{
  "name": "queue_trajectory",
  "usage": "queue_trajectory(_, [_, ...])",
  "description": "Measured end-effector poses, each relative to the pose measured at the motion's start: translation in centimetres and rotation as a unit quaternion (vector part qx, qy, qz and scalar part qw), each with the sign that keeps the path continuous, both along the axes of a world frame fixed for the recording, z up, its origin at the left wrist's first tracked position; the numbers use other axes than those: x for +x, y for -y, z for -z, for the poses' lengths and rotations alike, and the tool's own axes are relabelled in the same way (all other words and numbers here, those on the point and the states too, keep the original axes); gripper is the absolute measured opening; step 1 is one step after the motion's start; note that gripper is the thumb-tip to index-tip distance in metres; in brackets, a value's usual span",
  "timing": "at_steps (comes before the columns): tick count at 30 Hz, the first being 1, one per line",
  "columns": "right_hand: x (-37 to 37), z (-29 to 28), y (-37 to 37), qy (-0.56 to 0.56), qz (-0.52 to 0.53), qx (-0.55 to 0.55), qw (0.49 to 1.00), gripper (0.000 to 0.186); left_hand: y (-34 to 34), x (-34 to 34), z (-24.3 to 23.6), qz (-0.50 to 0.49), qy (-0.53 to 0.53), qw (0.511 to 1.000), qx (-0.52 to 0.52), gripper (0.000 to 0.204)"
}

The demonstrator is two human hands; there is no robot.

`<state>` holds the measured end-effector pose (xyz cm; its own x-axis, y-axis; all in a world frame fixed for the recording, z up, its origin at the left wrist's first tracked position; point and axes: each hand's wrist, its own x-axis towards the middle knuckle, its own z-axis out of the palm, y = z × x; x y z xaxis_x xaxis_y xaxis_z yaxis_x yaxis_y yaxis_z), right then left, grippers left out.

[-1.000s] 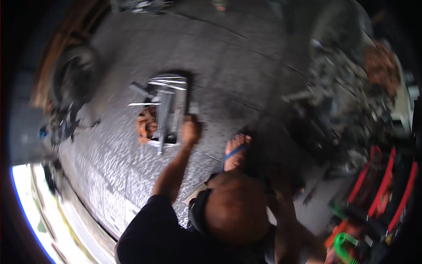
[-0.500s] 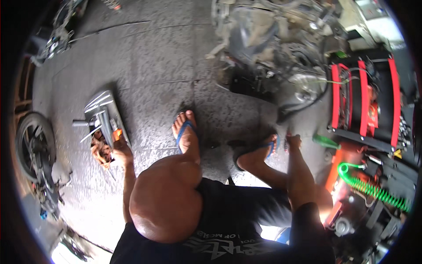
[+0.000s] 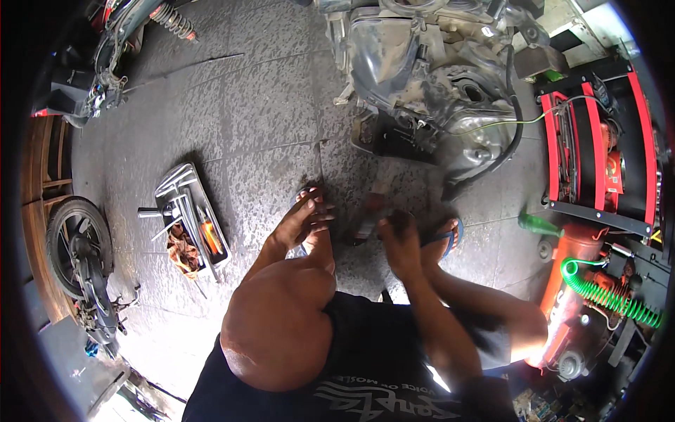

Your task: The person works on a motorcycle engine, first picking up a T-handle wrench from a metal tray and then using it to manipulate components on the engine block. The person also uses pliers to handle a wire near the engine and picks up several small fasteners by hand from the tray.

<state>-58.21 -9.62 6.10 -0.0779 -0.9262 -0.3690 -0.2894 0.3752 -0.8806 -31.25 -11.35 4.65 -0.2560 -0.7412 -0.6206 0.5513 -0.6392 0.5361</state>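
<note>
My left hand is over my left foot, with fingers apart and nothing seen in it. My right hand is closed at the centre, beside my right foot; a blurred dark and reddish object is at its fingertips, too smeared to name. To the left on the tiled floor lies a metal tray holding long steel tools, an orange-handled tool and a brown rag. A dark tray with small parts lies in front of my right hand.
A dismantled grimy engine is at top centre-right. A red-black tool rack, red compressor tank and green coiled hose line the right. A wheel assembly and wooden shelving are left, a shock absorber top left.
My left hand has left the tool tray and moved right to my left foot. My right hand has come inward from the right, now with a blurred object at its fingertips.
</note>
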Motion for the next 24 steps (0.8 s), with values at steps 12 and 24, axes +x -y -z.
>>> queue_trajectory(12, [-8.6,-0.2,0.9,0.048,0.003,0.202,0.978,0.031,-14.4,28.7,8.3,-0.061,0.839,0.51,0.179,0.031])
queue_trajectory(24, [-30.8,-8.8,9.0,-0.106,-0.082,-0.043,0.99,0.026,-1.4,10.2,4.7,-0.169,0.689,0.69,-0.144,0.02])
